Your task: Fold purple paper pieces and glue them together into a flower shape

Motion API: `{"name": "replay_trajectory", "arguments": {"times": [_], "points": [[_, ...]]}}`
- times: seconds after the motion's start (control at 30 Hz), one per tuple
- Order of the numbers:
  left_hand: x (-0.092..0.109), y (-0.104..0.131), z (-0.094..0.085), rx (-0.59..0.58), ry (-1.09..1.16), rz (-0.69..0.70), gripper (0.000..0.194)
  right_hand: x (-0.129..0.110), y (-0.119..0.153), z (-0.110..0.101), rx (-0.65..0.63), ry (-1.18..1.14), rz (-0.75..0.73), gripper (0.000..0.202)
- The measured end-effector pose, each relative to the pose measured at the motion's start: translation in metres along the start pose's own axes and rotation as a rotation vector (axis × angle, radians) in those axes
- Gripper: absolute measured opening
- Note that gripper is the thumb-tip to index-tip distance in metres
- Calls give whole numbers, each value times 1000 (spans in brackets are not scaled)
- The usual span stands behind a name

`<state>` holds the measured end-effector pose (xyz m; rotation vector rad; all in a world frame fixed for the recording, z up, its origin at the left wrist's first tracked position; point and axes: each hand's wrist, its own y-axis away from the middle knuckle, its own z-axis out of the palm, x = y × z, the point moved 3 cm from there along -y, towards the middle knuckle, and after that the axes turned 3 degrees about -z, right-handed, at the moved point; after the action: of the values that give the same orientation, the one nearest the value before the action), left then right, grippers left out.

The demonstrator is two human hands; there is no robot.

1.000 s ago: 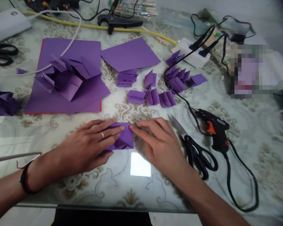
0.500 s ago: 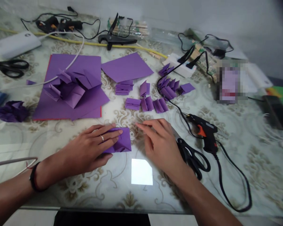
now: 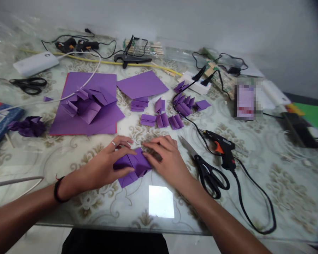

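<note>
Plain purple on the folded paper (image 3: 141,163) at near middle. Purple over red on the paper stack (image 3: 103,82) at left. Pale, with tan floral scrolls, across the tabletop (image 3: 108,215). Black on the glue gun (image 3: 228,157) at right, orange at its trigger (image 3: 218,147). Yellow on the far cable (image 3: 107,62), bright green on the right sheet (image 3: 314,115).

A slim silver-coloured ring (image 3: 113,143) on a finger of the left hand (image 3: 106,164); a black wristband (image 3: 56,191) with red thread (image 3: 58,176); black clothing (image 3: 113,242) over the lap.
</note>
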<state>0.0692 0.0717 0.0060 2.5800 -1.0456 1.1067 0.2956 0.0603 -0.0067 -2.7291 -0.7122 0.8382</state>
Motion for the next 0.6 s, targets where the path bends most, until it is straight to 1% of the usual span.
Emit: {"name": "replay_trajectory", "arguments": {"times": [0.1,0.17,0.23,0.33,0.4,0.47,0.6], "points": [[0,-1,6,12,-141,-75,50,-3,1,1,-62,-2,35,21],[2,-2,8,19,-210,-90,53,-6,-1,1,-105,0,64,21],[4,-5,10,15,-213,-120,45,-7,-5,1,-150,-6,103,20],[7,-10,14,10,-168,-181,28,-9,-13,1,-200,-31,157,24],[9,-13,17,19,-135,-204,20,-8,-16,0,-197,-63,174,28],[12,-14,17,19,-96,-221,17,-8,-17,-3,-176,-132,172,29],[17,-12,10,-14,38,-245,14,-12,-9,-13,-123,-360,125,12]]}}
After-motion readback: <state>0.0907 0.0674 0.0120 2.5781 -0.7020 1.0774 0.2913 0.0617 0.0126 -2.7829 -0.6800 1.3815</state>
